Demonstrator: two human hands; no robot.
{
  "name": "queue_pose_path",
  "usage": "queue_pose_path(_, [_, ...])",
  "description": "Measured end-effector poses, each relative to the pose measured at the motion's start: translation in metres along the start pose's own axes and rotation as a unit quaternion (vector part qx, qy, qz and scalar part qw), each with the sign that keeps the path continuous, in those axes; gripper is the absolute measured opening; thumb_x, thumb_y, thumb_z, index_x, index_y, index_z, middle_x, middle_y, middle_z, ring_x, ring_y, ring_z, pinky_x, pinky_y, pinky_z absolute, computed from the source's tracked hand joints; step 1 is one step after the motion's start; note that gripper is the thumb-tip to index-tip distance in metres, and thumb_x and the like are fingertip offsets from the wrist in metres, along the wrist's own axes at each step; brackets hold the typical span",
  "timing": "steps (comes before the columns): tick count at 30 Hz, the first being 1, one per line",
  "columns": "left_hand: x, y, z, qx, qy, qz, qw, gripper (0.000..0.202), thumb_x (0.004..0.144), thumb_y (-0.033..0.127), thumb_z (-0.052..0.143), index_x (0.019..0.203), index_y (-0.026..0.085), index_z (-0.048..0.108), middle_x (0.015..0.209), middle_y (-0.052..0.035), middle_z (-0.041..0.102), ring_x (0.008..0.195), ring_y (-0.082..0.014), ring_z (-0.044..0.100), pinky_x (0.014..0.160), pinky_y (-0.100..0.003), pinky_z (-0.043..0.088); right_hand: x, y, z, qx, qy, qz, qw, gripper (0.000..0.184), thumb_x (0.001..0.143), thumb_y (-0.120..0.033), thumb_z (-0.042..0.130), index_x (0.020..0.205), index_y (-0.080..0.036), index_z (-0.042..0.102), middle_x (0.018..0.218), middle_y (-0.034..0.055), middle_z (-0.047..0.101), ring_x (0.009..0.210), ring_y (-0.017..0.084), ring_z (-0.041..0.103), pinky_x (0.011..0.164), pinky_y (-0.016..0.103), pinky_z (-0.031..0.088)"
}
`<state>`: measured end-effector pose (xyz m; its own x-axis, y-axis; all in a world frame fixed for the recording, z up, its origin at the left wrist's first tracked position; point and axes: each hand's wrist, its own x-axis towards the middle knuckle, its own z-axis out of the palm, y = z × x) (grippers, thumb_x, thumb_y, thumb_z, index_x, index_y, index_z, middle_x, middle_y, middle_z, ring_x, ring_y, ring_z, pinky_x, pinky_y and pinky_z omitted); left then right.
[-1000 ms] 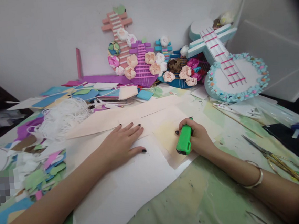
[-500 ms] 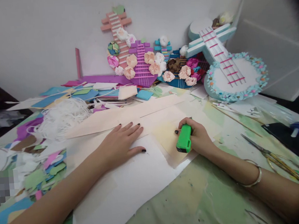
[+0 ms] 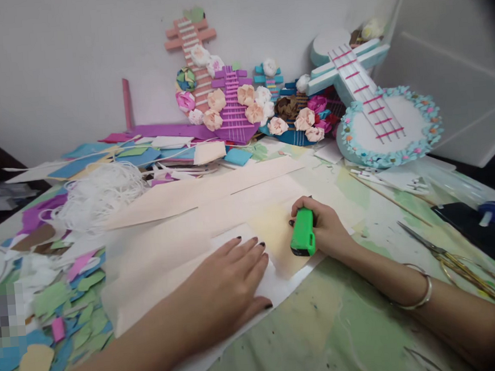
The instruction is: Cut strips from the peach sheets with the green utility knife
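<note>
My left hand (image 3: pixel 227 287) lies flat, palm down and fingers stretched, over a pale peach foam or paper sheet (image 3: pixel 159 261) and a white sheet (image 3: pixel 277 289) under it. In my right hand (image 3: pixel 325 225) is a bright green utility knife (image 3: pixel 302 232), held tilted over a cream-yellow patch at the right end of the sheets. Its blade is mostly hidden by my fingers. A long peach strip (image 3: pixel 180 196) lies along the far side of the sheet.
White cord (image 3: pixel 102 194) is heaped at left beside coloured scraps (image 3: pixel 86 312). Flower-trimmed toy guitars (image 3: pixel 235 103) lean against the wall, with a large pale-blue one (image 3: pixel 390 117) at right. Gold-handled scissors (image 3: pixel 454 260), a thin stick (image 3: pixel 392 200) and a dark flat object (image 3: pixel 468 219) lie right.
My left hand has moved right and nearer to me. The peach sheet now spreads over much of the white sheet. My right hand with the knife has barely shifted.
</note>
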<state>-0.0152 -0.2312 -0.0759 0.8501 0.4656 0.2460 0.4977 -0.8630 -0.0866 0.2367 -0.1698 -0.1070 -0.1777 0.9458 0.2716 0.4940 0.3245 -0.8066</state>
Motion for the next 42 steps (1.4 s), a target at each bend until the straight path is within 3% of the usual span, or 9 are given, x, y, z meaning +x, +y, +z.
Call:
queue_pose_path(4, [0.001, 0.025, -0.001, 0.019, -0.036, 0.0, 0.999, 0.072, 0.094, 0.059, 0.044, 0.131, -0.002, 0.053, 0.135, -0.0254, 0.055, 0.125, -0.037, 0.054, 0.097, -0.048, 0.049, -0.002, 0.001, 0.0, -0.015, -0.015, -0.013, 1.0, 0.018, 0.069, -0.011, 0.058, 0.081, -0.024, 0.056, 0.073, -0.002, 0.061, 0.068, 0.018, 0.056, 0.064, 0.028, 0.042])
queue_pose_path(11, [0.002, 0.034, 0.016, 0.007, -0.043, -0.037, 0.998, 0.082, 0.087, 0.07, 0.045, 0.14, 0.008, 0.044, 0.147, -0.0214, 0.044, 0.133, -0.0409, 0.043, 0.101, -0.056, 0.042, -0.003, -0.002, -0.001, -0.056, -0.03, -0.019, 0.998, 0.026, 0.067, -0.007, 0.052, 0.086, -0.024, 0.056, 0.07, -0.0033, 0.057, 0.061, 0.015, 0.052, 0.059, 0.026, 0.038])
queue_pose_path(21, [0.001, 0.034, 0.017, -0.002, -0.045, -0.052, 0.998, 0.073, 0.093, 0.065, 0.038, 0.14, 0.009, 0.043, 0.145, -0.0185, 0.047, 0.133, -0.0383, 0.042, 0.103, -0.055, 0.038, -0.004, -0.004, -0.008, -0.024, -0.08, -0.032, 0.996, 0.023, 0.068, -0.008, 0.053, 0.086, -0.022, 0.055, 0.064, -0.0055, 0.05, 0.057, 0.011, 0.044, 0.056, 0.023, 0.034])
queue_pose_path(32, [0.001, 0.037, 0.019, 0.0, -0.03, -0.058, 0.998, 0.069, 0.095, 0.061, 0.04, 0.139, 0.008, 0.044, 0.144, -0.0199, 0.048, 0.131, -0.0391, 0.044, 0.103, -0.056, 0.039, -0.006, -0.006, -0.007, -0.059, -0.077, -0.053, 0.994, 0.025, 0.067, -0.007, 0.051, 0.087, -0.021, 0.054, 0.067, -0.0049, 0.053, 0.056, 0.011, 0.046, 0.057, 0.024, 0.034])
queue_pose_path(36, [0.001, 0.039, 0.021, 0.002, -0.003, -0.065, 0.998, 0.071, 0.093, 0.059, 0.045, 0.136, 0.003, 0.044, 0.139, -0.0229, 0.051, 0.129, -0.0392, 0.047, 0.102, -0.055, 0.041, -0.005, -0.006, -0.007, -0.063, -0.076, -0.053, 0.994, 0.025, 0.067, -0.008, 0.05, 0.087, -0.021, 0.054, 0.066, -0.0053, 0.053, 0.056, 0.01, 0.046, 0.057, 0.024, 0.034])
queue_pose_path(42, [-0.001, 0.039, 0.024, -0.01, 0.05, -0.07, 0.996, 0.06, 0.092, 0.051, 0.052, 0.118, -0.003, 0.055, 0.125, -0.0279, 0.059, 0.119, -0.039, 0.055, 0.099, -0.052, 0.047, -0.006, -0.007, -0.007, -0.069, -0.072, -0.06, 0.993, 0.023, 0.068, -0.008, 0.051, 0.087, -0.021, 0.055, 0.067, -0.005, 0.054, 0.057, 0.01, 0.047, 0.059, 0.024, 0.035])
